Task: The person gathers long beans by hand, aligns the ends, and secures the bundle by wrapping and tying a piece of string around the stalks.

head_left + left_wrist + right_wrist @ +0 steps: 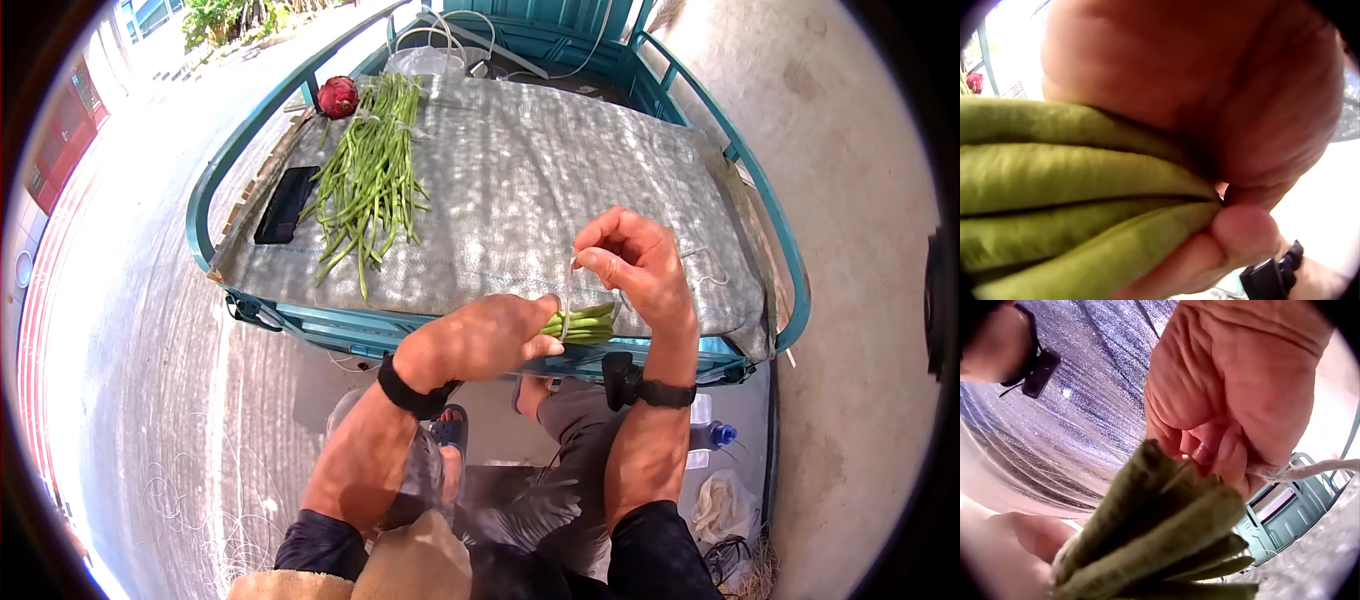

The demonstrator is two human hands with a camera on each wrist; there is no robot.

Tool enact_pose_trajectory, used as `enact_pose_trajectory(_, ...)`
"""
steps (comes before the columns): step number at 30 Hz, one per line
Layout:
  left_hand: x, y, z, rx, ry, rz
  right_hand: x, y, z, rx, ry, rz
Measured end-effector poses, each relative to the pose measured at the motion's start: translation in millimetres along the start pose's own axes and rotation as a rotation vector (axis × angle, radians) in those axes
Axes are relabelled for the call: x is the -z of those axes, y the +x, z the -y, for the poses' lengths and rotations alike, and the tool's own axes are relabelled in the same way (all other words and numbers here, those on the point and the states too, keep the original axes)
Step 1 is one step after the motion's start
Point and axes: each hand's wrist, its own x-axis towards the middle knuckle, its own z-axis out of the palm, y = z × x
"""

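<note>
the left hand (475, 340) gripped a short bundle of green beans (592, 325), its fingers and thumb curled firmly round the pods, just over the near edge of the grey cloth (540, 180). the bundle's long axis ran roughly left to right across the scene, and its gathered ends poked out past the thumb towards the right. a pale strand (566, 322) circled the beans right beside that thumb and rose from them to the right hand (640, 265), whose thumb and forefinger were closed in a pinch on it. so the beans lay to the near left of the right hand and lower than its fingertips, with the left hand the nearer of the two, being wrapped round them. farther off to the left, a loose heap of long beans (375, 170) rested on the cloth between a red ball (338, 97) and a dark phone (287, 205) on its left and bare cloth on its right.
</note>
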Motion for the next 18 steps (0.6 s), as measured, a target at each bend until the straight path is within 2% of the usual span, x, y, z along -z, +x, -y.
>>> enact_pose_trajectory(3, 13, -6, -20, -0.034, -0.271, 0.017, 11, 2, -14, -0.142, 0.036, -0.008)
enact_pose_trajectory(6, 17, -11, -26, -0.1, -0.398, -0.214, 2, 4, -23, -0.025, 0.197, 0.058)
enact_pose_trajectory(7, 19, -9, -22, -0.038, -0.43, -0.238, -4, 3, -23, 0.028, 0.242, 0.091)
enact_pose_trajectory(8, 22, -4, -14, 0.024, -0.463, -0.262, -7, -2, -18, -0.004, 0.275, 0.084)
enact_pose_trajectory(10, 25, -1, -13, 0.138, -0.53, -0.377, -8, 0, -18, -0.115, 0.055, 0.067)
enact_pose_trajectory(11, 24, -1, -6, 0.082, -0.402, -0.476, -9, 1, -19, -0.17, -0.054, 0.058)
enact_pose_trajectory(13, 21, 2, 19, -0.03, -0.139, -0.663, -11, 1, -18, -0.12, -0.145, 0.056)
enact_pose_trajectory(16, 14, 5, 29, 0.061, 0.067, -0.795, -14, 0, -12, -0.089, -0.19, 0.102)
enact_pose_trajectory(18, 9, 6, 35, 0.077, 0.185, -0.81, -18, -3, -1, -0.115, -0.223, 0.121)
